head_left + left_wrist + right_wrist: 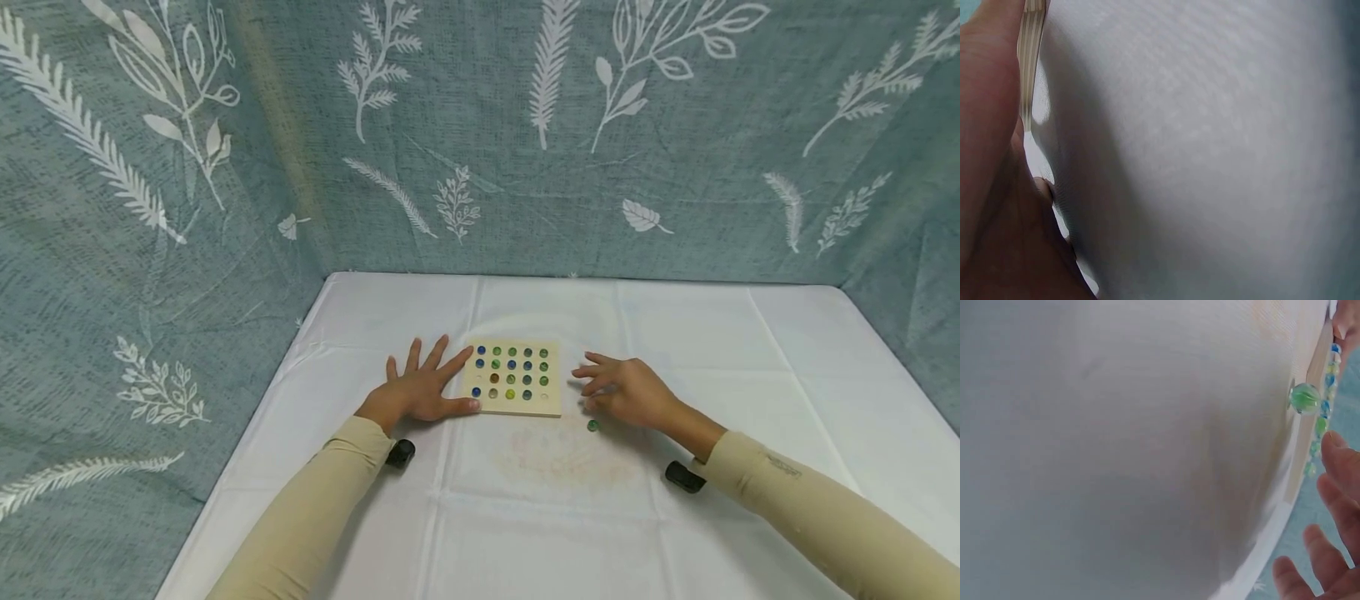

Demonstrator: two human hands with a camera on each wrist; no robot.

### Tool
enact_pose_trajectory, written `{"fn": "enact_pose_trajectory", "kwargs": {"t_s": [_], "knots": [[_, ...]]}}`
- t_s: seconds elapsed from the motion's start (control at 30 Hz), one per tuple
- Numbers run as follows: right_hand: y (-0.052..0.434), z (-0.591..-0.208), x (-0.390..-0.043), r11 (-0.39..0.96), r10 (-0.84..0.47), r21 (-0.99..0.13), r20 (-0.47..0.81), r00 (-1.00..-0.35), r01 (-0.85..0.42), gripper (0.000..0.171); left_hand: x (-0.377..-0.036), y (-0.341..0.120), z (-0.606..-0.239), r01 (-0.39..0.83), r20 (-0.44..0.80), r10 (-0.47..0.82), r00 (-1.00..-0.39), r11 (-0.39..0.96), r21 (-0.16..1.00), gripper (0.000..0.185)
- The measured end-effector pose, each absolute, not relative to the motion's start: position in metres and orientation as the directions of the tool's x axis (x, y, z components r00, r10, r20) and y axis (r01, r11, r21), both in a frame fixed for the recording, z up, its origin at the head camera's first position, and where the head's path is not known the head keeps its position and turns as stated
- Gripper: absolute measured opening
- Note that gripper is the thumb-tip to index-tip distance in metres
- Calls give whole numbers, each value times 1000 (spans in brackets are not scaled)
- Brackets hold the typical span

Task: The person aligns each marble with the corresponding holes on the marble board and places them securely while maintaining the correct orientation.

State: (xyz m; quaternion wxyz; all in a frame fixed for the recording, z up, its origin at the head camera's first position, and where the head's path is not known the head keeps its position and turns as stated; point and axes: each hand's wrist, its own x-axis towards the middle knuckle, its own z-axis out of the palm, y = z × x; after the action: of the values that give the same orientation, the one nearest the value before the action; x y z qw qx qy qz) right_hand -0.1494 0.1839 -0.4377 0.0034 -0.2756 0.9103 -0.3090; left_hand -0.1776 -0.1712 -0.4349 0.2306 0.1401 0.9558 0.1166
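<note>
Square pale wooden board [513,404] lying flat on the table, its holes filled with blue, green, yellow and orange marbles, one loose green marble [592,425] just right of it

A staged recording booth is suggested by a worktop [750,375] draped in white cloth and enclosed by leaf-printed blue-grey fabric backdrops [525,167].

Both arms wear long, close-fitting beige sleeves that end at the wrists, leaving the left hand [420,392] and right hand [626,392] bare. A small black device sits under each wrist. The right sleeve [810,508] carries a small dark printed marking near the forearm.
</note>
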Motion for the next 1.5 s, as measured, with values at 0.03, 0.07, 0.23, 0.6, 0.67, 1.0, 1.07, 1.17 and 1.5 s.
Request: {"fn": "enact_pose_trajectory", "kwargs": {"t_s": [0.03, 0.07, 0.23, 0.6, 0.67, 1.0, 1.07, 1.17, 1.5], "knots": [[185, -438, -148, 657, -501, -571, 159, -851, -493, 10, -178, -171, -435, 215, -407, 323, -854, 933, 288, 98], [187, -437, -146, 655, -500, -577, 152, -853, -487, 10, -178, -171, -435, 216, -407, 324, -854, 933, 289, 98], [192, -439, -140, 656, -498, -602, 110, -860, -456, 12, -178, -172, -436, 221, -402, 326, -856, 932, 286, 97], [195, -443, -129, 647, -540, -618, 44, -841, -447, 10, -178, -173, -436, 214, -408, 331, -851, 927, 307, 100], [194, -443, -127, 650, -547, -613, 31, -836, -448, 10, -178, -173, -436, 211, -408, 334, -849, 925, 316, 101], [192, -443, -124, 652, -557, -594, 46, -829, -471, 9, -183, -175, -447, 214, -392, 337, -856, 921, 325, 108], [192, -443, -124, 646, -555, -603, 51, -830, -469, 9, -185, -174, -448, 206, -402, 331, -854, 924, 323, 106], [191, -442, -124, 632, -550, -620, 64, -833, -465, 9, -183, -172, -443, 203, -412, 324, -852, 929, 310, 101], [178, -441, -132, 587, -557, -650, 109, -823, -483, 13, -182, -173, -442, 197, -425, 321, -847, 930, 310, 104]]}}
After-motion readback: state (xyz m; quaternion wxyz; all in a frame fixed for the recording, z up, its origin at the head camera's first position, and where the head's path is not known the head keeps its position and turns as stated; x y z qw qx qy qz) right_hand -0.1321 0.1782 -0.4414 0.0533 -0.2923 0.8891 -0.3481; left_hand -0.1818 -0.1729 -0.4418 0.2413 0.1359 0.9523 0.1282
